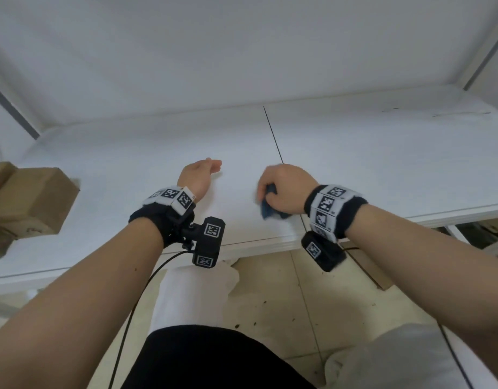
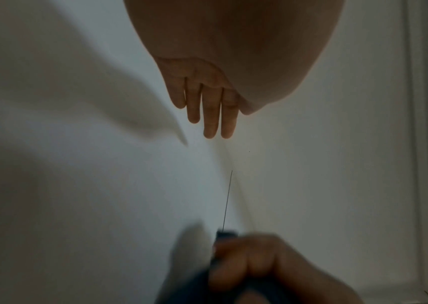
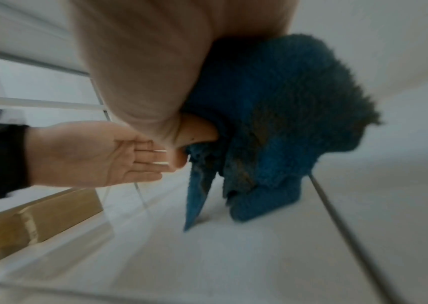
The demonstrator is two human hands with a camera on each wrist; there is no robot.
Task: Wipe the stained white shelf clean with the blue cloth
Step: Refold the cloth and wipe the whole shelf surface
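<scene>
Blue cloth (image 1: 270, 208) bunched in right hand (image 1: 287, 189) on white shelf (image 1: 382, 164).

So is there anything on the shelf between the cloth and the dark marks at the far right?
Nothing visible: the right hand grips the blue cloth, and the white shelf looks bare up to the dark marks.

Below me, pale tiled floor (image 1: 281, 301), dark specks scattered. White wall (image 1: 242, 46) ahead. Cardboard boxes (image 1: 29, 200) at my left. Metal uprights (image 1: 483, 51) frame corners.
</scene>
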